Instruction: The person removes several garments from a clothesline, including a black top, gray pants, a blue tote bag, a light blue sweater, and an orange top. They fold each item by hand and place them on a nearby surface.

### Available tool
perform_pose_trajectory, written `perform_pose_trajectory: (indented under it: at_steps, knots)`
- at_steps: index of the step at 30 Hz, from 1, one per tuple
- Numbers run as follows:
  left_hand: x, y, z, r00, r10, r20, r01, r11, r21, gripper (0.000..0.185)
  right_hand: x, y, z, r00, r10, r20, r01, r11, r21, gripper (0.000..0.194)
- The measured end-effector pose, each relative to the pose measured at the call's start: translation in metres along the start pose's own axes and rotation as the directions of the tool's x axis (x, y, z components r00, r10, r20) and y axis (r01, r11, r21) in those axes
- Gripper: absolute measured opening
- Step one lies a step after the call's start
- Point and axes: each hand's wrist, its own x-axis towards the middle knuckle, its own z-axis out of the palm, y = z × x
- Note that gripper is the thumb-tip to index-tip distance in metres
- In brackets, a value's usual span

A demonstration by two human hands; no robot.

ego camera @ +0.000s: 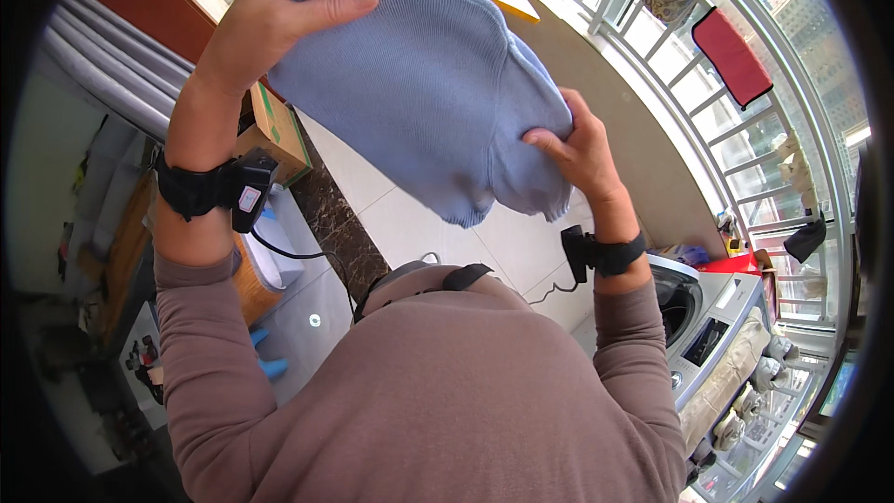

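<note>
A light blue ribbed knit garment (398, 84) hangs stretched between my two hands, held up in front of me. My left hand (272, 21) pinches its upper left edge, thumb lying across the near face. On the other side, my right hand (576, 140) grips the garment's right edge with the thumb in front and the fingers mostly hidden behind the cloth. A darker smudge or shadow shows low on the fabric. Each wrist wears a black strap with a small device.
To the right stands a front-loading washing machine (719, 307), its door open, with several shoes (747, 402) beyond it. A cardboard box (279, 129) sits at left near the grey curtain (112, 63). Red cloth (732, 56) hangs on the window bars. Cables run from both wrist devices.
</note>
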Motion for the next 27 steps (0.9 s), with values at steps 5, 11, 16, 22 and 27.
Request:
perform_pose_trajectory:
  at_steps: [5, 11, 16, 22, 27]
  knots:
    - [-0.031, 0.013, 0.003, 0.991, -0.053, 0.124, 0.054, 0.999, -0.001, 0.028, -0.016, 0.021, -0.021, 0.995, 0.008, 0.102, 0.012, 0.981, -0.193, 0.02]
    - [-0.081, 0.057, 0.026, 0.796, 0.24, 0.555, -0.049, 0.94, -0.337, 0.042, -0.064, -0.012, -0.047, 0.953, 0.103, 0.284, -0.126, 0.99, 0.065, 0.024]
    - [-0.128, 0.068, 0.076, 0.355, 0.636, 0.685, 0.435, 0.536, -0.723, 0.052, -0.101, -0.04, -0.077, 0.838, 0.041, 0.544, -0.214, 0.942, 0.258, 0.019]
    - [-0.111, 0.053, 0.119, 0.663, 0.238, 0.71, 0.066, 0.926, -0.372, 0.088, -0.113, -0.047, -0.085, 0.83, 0.104, 0.548, -0.26, 0.941, 0.215, 0.018]
    - [-0.12, 0.044, 0.138, 0.441, 0.166, 0.882, 0.143, 0.957, -0.252, 0.108, -0.087, -0.055, -0.091, 0.857, 0.105, 0.504, -0.143, 0.989, 0.037, 0.02]
